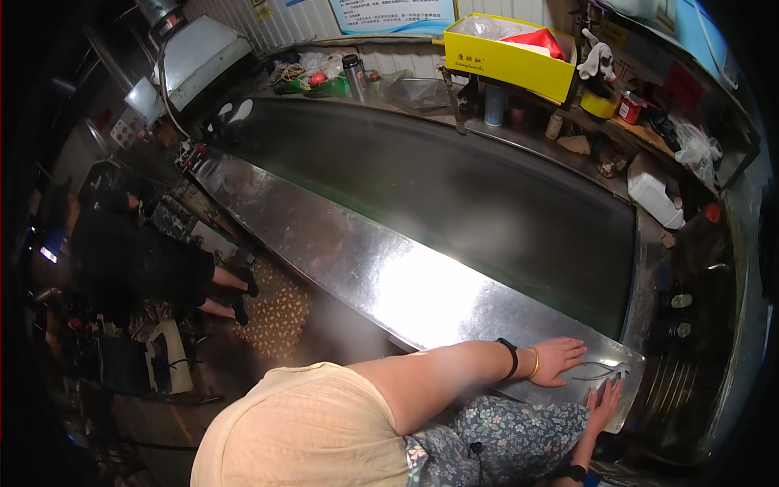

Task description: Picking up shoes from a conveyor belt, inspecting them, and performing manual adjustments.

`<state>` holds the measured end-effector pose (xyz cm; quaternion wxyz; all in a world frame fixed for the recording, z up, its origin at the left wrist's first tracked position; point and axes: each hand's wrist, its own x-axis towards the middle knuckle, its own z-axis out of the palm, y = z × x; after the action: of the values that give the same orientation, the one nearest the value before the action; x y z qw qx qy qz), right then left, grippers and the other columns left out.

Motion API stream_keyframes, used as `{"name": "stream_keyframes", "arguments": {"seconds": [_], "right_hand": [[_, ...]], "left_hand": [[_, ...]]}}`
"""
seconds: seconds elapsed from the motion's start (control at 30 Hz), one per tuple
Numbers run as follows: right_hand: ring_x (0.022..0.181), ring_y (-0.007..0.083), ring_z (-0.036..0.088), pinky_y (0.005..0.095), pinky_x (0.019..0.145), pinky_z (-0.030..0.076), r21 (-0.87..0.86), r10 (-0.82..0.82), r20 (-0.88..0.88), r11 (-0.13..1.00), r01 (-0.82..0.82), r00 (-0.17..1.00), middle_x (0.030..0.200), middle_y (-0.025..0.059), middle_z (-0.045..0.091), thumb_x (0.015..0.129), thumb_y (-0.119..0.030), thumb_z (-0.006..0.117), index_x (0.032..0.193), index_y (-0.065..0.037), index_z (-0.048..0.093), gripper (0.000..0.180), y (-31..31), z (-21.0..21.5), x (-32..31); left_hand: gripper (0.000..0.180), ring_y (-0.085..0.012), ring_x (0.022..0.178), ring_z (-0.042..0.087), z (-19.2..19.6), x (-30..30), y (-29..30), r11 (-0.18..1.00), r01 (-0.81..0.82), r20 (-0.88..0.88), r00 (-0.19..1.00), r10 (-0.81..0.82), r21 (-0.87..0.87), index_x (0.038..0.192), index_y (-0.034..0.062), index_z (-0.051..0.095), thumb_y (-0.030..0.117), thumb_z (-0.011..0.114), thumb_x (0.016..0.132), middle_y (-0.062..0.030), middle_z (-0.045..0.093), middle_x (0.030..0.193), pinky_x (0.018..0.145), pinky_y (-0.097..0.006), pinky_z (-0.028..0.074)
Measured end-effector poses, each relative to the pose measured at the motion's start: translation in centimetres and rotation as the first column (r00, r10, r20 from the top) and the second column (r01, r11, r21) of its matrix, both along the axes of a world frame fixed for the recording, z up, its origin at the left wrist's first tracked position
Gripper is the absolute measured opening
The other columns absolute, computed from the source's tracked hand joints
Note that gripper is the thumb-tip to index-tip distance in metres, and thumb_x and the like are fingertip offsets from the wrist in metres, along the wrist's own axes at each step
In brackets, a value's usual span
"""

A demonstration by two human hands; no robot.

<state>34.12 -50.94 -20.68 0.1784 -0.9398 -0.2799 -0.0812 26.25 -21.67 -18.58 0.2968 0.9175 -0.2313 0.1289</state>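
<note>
At the near corner of a shiny steel ledge [389, 276], the person's right hand [604, 403] lies flat and open beside a thin wire tool [602, 372], while the left hand [558, 359] rests palm down, fingers spread, its fingertips just short of the same tool, gripping nothing. Beyond the ledge runs a dark conveyor belt [487, 203], and past it, on a cluttered shelf, sit a yellow box [507, 61] and a metal flask [355, 77].
</note>
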Motion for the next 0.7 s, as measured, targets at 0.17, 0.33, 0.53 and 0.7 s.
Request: {"name": "stream_keyframes", "arguments": {"seconds": [0.17, 0.33, 0.53, 0.7], "right_hand": [[0.138, 0.0408, 0.037, 0.049, 0.113, 0.029, -0.013, -0.003, 0.023, 1.0, 0.003, 1.0, 0.153, 0.0215, 0.036, 0.09, -0.025, 0.063, 0.132, -0.002, 0.056, 0.048, -0.12, 0.17, 0.07], [0.138, 0.0408, 0.037, 0.0489, 0.113, 0.029, -0.009, -0.006, 0.015, 1.0, 0.006, 1.0, 0.153, 0.0211, 0.036, 0.09, -0.025, 0.063, 0.132, -0.002, 0.056, 0.049, 0.0, 0.24, 0.0], [0.138, 0.0405, 0.036, 0.0483, 0.113, 0.029, 0.006, -0.014, -0.008, 1.0, 0.014, 1.0, 0.154, 0.0204, 0.035, 0.089, -0.024, 0.064, 0.133, -0.002, 0.055, 0.05, 0.08, 0.52, -0.23], [0.139, 0.0402, 0.036, 0.0482, 0.113, 0.029, 0.013, -0.016, -0.018, 1.0, 0.016, 1.0, 0.154, 0.0202, 0.035, 0.089, -0.024, 0.064, 0.134, -0.003, 0.055, 0.05, 0.01, 0.59, -0.25]], "left_hand": [[0.073, -0.04, 0.139, 0.035, 0.06, 0.1, -0.16, 1.0, 0.001, 0.01, 1.0, -0.001, 0.001, 0.133, -0.0052, 0.05, 0.043, 0.065, 0.08, -0.0253, 0.04, 0.147, 0.115, -0.048, 0.028], [0.074, -0.0399, 0.139, 0.034, 0.01, 0.15, -0.08, 1.0, 0.003, 0.002, 1.0, -0.003, 0.006, 0.133, -0.0052, 0.05, 0.043, 0.065, 0.08, -0.0251, 0.04, 0.147, 0.116, -0.048, 0.027], [0.073, -0.0399, 0.14, 0.034, 0.14, 0.1, -0.07, 1.0, 0.004, -0.01, 1.0, -0.004, 0.006, 0.133, -0.0049, 0.05, 0.043, 0.064, 0.08, -0.0248, 0.04, 0.148, 0.116, -0.048, 0.027], [0.073, -0.0399, 0.14, 0.034, 0.2, 0.1, -0.15, 1.0, 0.007, -0.003, 1.0, -0.007, 0.003, 0.133, -0.0047, 0.05, 0.043, 0.065, 0.08, -0.0248, 0.04, 0.148, 0.116, -0.048, 0.027]]}}
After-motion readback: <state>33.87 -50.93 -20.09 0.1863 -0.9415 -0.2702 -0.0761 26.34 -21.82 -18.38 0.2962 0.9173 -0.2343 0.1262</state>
